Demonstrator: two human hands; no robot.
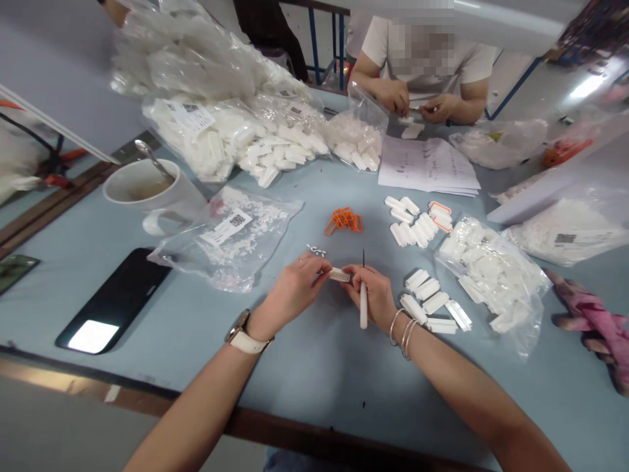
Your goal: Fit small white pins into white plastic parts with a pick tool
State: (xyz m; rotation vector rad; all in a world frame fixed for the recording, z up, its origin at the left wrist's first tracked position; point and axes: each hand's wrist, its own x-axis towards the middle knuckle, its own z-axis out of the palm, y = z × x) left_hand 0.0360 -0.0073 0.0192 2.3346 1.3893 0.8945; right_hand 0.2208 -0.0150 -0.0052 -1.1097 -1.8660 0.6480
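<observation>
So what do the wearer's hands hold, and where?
Left hand and right hand hold a white piece by its ends; right also grips a tool mid-length.

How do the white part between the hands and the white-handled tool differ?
The white part shows as a short block; the white-handled tool looks longer, with a thin dark shaft. The white part sits between the fingers of the left hand and right hand; the white-handled tool is in the right hand only. Both show pale surfaces.

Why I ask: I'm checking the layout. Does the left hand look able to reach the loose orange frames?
Probably yes: the loose orange frames lie uncovered just beyond the left hand, though it holds a white piece.
</observation>
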